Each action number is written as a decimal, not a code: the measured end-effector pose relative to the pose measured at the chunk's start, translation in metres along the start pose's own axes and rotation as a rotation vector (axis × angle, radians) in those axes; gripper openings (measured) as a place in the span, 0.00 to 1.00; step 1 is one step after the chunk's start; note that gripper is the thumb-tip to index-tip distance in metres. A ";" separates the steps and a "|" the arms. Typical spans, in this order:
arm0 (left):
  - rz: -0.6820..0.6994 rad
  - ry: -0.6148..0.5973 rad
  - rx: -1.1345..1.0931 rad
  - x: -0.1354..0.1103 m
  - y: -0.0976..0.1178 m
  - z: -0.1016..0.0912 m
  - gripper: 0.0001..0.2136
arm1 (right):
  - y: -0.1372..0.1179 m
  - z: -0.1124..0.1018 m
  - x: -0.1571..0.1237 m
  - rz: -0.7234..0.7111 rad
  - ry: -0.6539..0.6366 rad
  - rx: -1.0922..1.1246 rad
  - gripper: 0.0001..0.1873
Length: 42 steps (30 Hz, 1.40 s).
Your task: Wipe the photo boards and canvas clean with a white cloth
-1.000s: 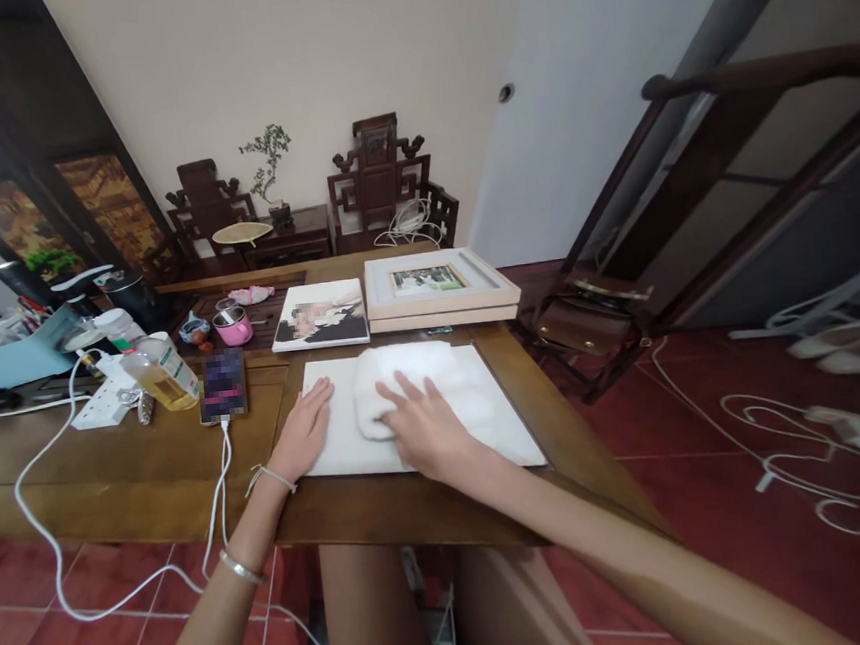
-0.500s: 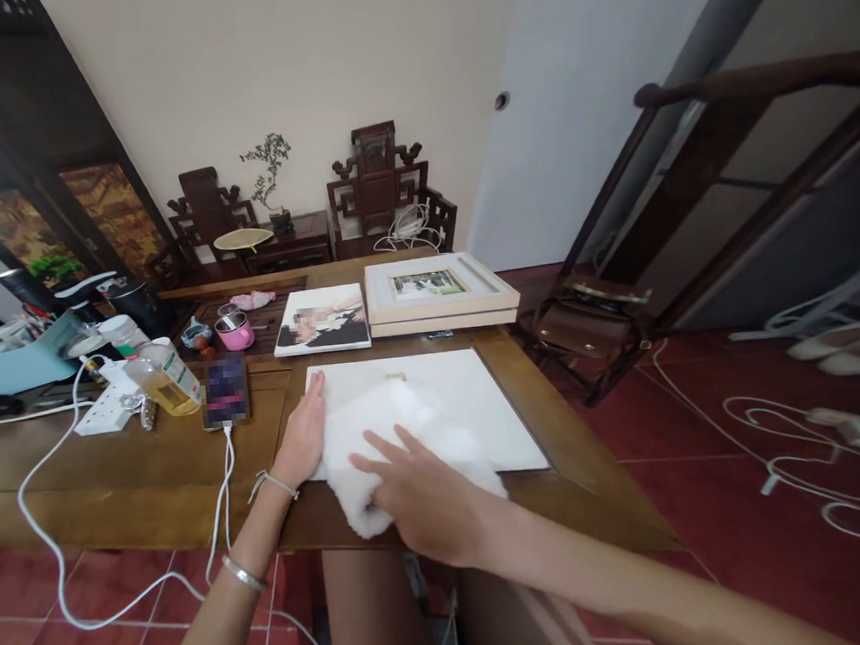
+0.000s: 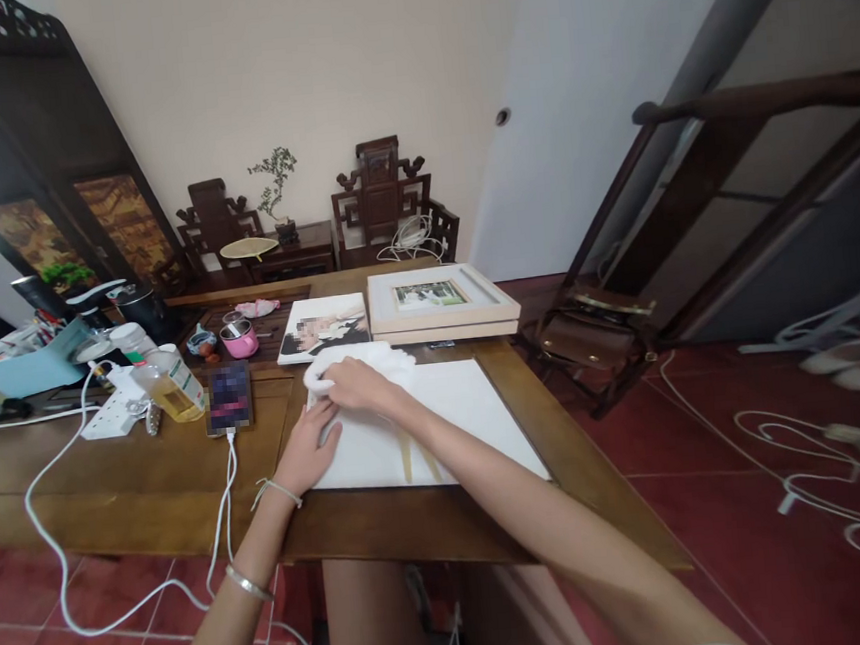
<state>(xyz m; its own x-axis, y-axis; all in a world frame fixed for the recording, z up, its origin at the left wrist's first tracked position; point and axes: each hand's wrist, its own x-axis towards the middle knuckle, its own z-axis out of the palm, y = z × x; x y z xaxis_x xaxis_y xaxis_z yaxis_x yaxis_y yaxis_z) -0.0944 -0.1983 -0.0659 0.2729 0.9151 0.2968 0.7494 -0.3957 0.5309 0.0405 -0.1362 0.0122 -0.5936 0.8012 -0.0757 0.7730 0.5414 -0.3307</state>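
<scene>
A flat white board (image 3: 476,419) with thin gold marks lies on the wooden table in front of me. A fluffy white cloth (image 3: 384,357) is bunched over its far left corner. My right hand (image 3: 358,387) presses down on the cloth, its fingers curled into the fabric. At the board's left edge, my left hand (image 3: 311,451) lies flat with fingers stretched out, close beside the cloth and the right hand. The fingertips of the left hand partly overlap the cloth's near side. My right forearm crosses over the board and hides part of it.
Behind the board are a photo print (image 3: 323,329) and stacked picture frames (image 3: 444,306). On the left stand a charging phone (image 3: 228,398), a bottle of yellowish liquid (image 3: 172,385), a power strip (image 3: 111,416) and a pink cup (image 3: 240,339). A white cable (image 3: 59,556) hangs off the table.
My right hand has moved the cloth from the board's near side to its far left corner, uncovering gold marks. My left hand has slid slightly toward me along the left edge.
</scene>
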 end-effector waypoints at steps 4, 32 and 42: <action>0.024 0.021 -0.021 0.001 0.001 -0.002 0.16 | -0.013 0.006 0.017 -0.014 0.019 -0.047 0.14; -0.039 -0.020 0.009 0.001 0.001 0.001 0.22 | 0.078 0.024 -0.202 -0.138 0.097 -0.073 0.23; -0.035 -0.004 -0.003 0.001 0.001 -0.001 0.21 | 0.130 -0.002 -0.086 -0.057 0.150 -0.139 0.23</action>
<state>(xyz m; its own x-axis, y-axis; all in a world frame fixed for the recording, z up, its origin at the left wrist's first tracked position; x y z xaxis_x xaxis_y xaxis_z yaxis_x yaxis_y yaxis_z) -0.0943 -0.1981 -0.0644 0.2490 0.9288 0.2745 0.7569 -0.3635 0.5431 0.1923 -0.1346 -0.0222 -0.6051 0.7917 0.0840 0.7688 0.6085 -0.1967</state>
